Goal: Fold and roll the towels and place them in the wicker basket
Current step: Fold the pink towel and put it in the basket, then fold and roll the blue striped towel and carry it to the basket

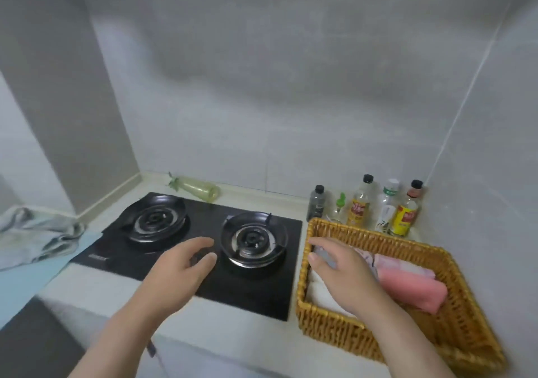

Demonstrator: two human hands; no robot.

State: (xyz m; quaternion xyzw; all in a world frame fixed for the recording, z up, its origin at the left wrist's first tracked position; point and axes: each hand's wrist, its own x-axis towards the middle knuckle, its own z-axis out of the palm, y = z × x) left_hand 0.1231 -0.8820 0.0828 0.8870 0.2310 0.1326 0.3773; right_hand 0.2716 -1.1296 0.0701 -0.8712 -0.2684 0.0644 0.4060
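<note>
So, we're reaching into the honey-coloured woven wicker basket [334, 328] at the right end of the pale stone worktop [96, 290]. Our right hand [346, 273] is curling round a small grey rolled towel [324, 254] in the basket's far left corner, thumb on the near side and fingers over the top. Our left hand [180, 264] is hovering over the black glass two-burner gas hob [256, 290], fingers loosely bent and gripping nothing.

Handling-wise, we're guessing the roll is light, soft and squashy. It's not fragile or slippery, but it's probably wanting to spring open. So we're thinking a grip round the middle, with the loose edge trapped underneath, beats pinching one end.

A coral pink rolled towel [410, 289] is lying to its right, with a paler pink roll [401, 264] touching it just behind. A white folded towel [320, 293] is sitting under our wrist.

One crumpled grey-blue towel [35, 232] is waiting at the far left, heaped partly on a pale blue mat [29, 278], well apart from the basket. That one is looking floppy, so it's probably needing both hands at the corners.

Flat space is looking tight, since the hob is taking up the middle. Grey tiled walls [291, 86] are closing in the corner. A row of sauce bottles [361, 203] is standing just behind the basket, and a green glass bottle [201, 190] is lying on its side behind the hob.
</note>
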